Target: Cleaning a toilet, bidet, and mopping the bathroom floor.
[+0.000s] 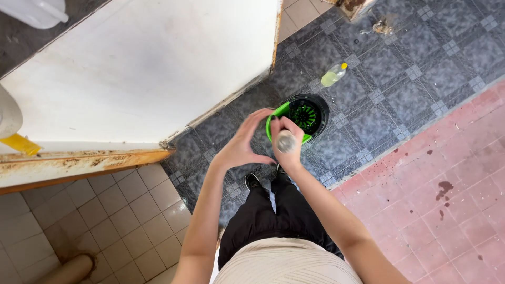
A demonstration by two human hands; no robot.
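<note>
My right hand [288, 146] is closed around the top of an upright pole, whose round grey end [286, 141] points at the camera. My left hand [243, 143] is held beside it with fingers spread and curved toward the pole, not clearly touching it. Below and just beyond both hands stands a green mop bucket [275, 114] with a black wringer basket [306, 113] on the dark patterned tile floor. The pole's lower part is hidden behind my hand. My black trousers and one black shoe [252, 181] show beneath.
A plastic bottle of yellowish liquid with a yellow cap [334, 74] lies on the dark tiles beyond the bucket. A white door [147, 68] with a rusty lower edge stands at left. Stained pink tiles [447, 189] lie to the right, white wall tiles [115, 215] lower left.
</note>
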